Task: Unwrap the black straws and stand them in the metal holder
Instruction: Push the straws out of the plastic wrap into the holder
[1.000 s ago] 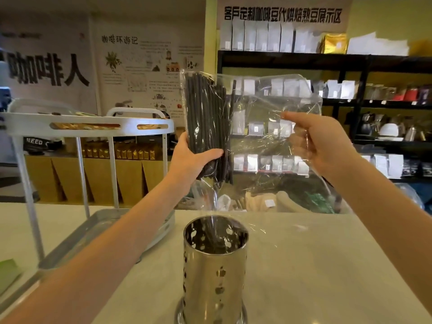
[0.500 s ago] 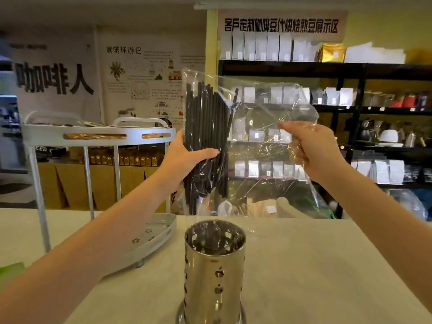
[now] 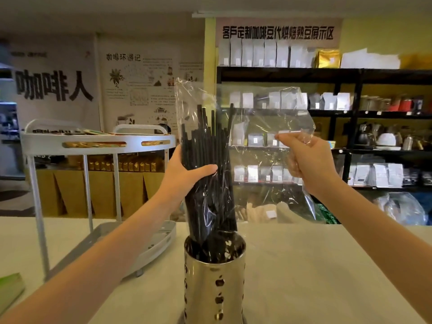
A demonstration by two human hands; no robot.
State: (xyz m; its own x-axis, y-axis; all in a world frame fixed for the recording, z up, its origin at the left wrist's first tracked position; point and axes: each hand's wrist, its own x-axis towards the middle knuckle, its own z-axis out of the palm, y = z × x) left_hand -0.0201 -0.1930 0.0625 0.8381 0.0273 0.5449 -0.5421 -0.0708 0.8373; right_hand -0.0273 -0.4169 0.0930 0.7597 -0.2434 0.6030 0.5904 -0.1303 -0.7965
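A bundle of black straws (image 3: 205,148) stands upright inside a clear plastic bag (image 3: 264,118), directly over the metal holder (image 3: 215,284). The straws' lower ends reach down into the holder's mouth. My left hand (image 3: 184,174) is wrapped around the bundle at mid height, through the plastic. My right hand (image 3: 306,160) pinches the loose side of the bag to the right, at about the same height. The holder is a shiny cylinder with punched holes, standing on the pale counter (image 3: 315,265) near its front edge.
A white two-tier rack (image 3: 98,143) stands on the counter to the left of the holder. A green object (image 3: 9,288) lies at the left edge. Behind the counter are dark shelves (image 3: 350,76) with bags and kettles.
The bundle has slid downward, its lower ends going from above the holder into its mouth. Both hands have come down with it and the straw tops sit uneven.
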